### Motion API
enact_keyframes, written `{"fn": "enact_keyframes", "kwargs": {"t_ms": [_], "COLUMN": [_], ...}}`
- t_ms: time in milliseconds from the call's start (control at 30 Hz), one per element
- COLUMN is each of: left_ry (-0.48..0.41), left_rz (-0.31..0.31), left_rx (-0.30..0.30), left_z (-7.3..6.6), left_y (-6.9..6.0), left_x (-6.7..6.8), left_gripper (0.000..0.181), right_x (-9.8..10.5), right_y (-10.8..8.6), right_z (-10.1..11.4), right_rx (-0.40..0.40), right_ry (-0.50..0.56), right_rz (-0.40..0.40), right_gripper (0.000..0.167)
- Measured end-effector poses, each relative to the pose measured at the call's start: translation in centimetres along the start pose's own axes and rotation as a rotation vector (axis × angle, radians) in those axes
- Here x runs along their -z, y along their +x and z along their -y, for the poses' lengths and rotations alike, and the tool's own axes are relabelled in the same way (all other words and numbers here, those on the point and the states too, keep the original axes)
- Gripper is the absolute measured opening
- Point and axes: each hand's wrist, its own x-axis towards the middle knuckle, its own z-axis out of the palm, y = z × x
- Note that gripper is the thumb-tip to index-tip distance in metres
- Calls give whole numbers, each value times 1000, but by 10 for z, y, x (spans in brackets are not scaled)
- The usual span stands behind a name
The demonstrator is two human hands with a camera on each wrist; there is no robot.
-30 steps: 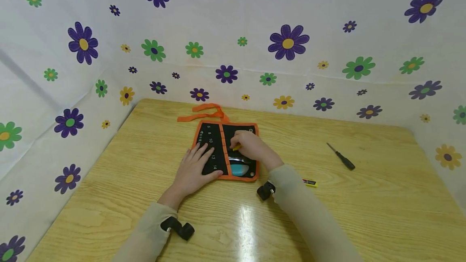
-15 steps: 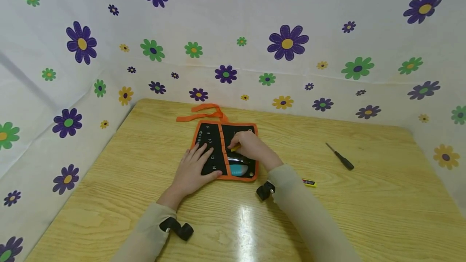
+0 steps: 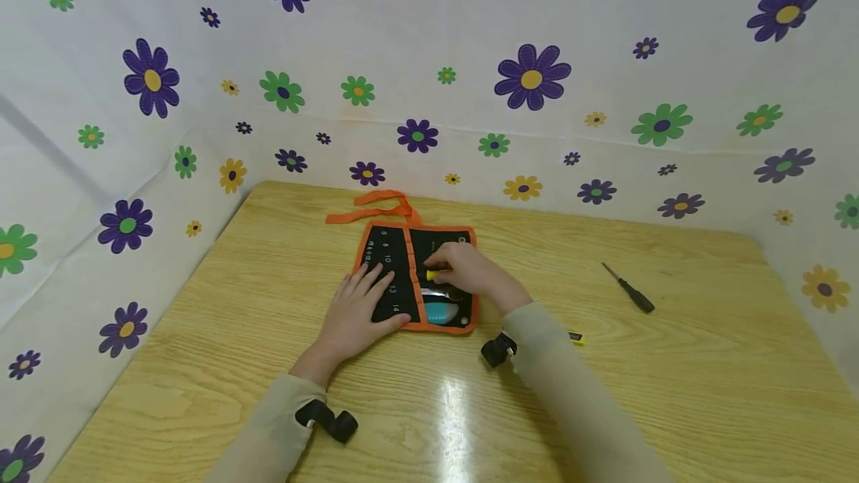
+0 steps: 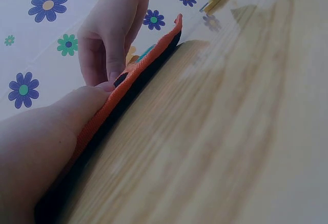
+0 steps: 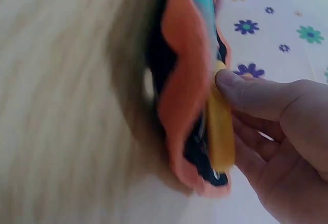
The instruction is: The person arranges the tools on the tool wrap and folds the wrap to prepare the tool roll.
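Note:
A black tool pouch [image 3: 439,241] with orange edging and printed sizes lies unrolled on the table. My left hand [image 3: 359,308] rests flat on its left half, fingers spread. Over the right half, my right hand [image 3: 463,268] pinches a narrow yellow piece [image 5: 220,126] between thumb and fingers; its kind is unclear. In the right wrist view the thumb lies on that piece, just at the pouch's edge. A tool with a rounded teal end [image 3: 441,312] sits in a pocket nearby, beside something shiny. The yellow piece's other end is hidden.
A screwdriver [image 3: 628,288] with a black handle lies on the table to the right. A small yellow item with a dark label [image 3: 576,338] is partly behind the right sleeve. Orange ties [image 3: 382,203] trail from the pouch's far edge. A flowered cloth [image 3: 429,95] stands behind.
My right hand and forearm have shifted slightly right, and the yellow piece's end shows more plainly. The left hand stays on the pouch.

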Motion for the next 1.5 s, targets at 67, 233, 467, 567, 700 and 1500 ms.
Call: {"fn": "enact_keyframes", "kwargs": {"t_ms": [67,233,467,567,700,1500], "left_ry": [2,3,-2,-2,-4,-10], "left_rz": [2,8,13,12,6,-8], "left_rx": [1,10,16,16,14,-4], "left_z": [0,-1,-2,-2,-2,-2], "left_y": [0,0,0,0,0,-1], "left_x": [0,-1,0,1,1,3], "left_gripper": [88,88,89,89,89,88], "right_x": [5,14,12,11,8,-3], "right_y": [-6,-16,-21,-21,-20,-5], "right_z": [-4,-13,-16,-14,-10,1], "right_rx": [-22,-75,-16,21,33,47], "right_ry": [10,43,-55,-88,-132,-111], "right_rz": [-7,-6,2,-6,-20,-76], "right_gripper": [31,29,20,15,11,14]}}
